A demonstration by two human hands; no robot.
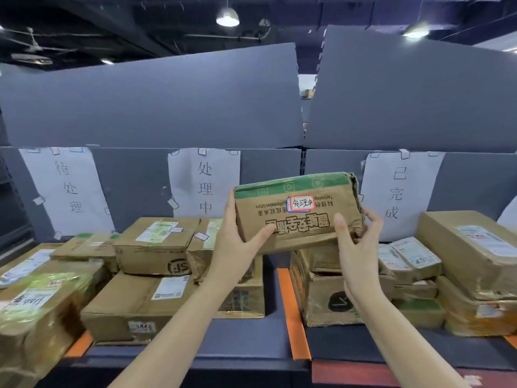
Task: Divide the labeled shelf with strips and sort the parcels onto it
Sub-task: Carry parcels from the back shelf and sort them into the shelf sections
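I hold a worn cardboard parcel [296, 211] with a green top band and a red-and-blue sticker up in front of the shelf. My left hand [237, 239] grips its left end, thumb on the front face. My right hand [355, 247] grips its right end, fingers curled round the torn corner. An orange strip [292, 312] lies front to back on the grey shelf [246, 337], below the parcel. A second orange strip [79, 345] shows at the left, and a third [512, 340] at the far right edge.
Three paper labels hang on the back panel: left [67, 189], middle [204, 183], right [400, 191]. Stacked parcels fill the left section [36, 309], the middle section [154, 245] and the right section [472, 247]. A grey shelf board [151, 99] slants overhead.
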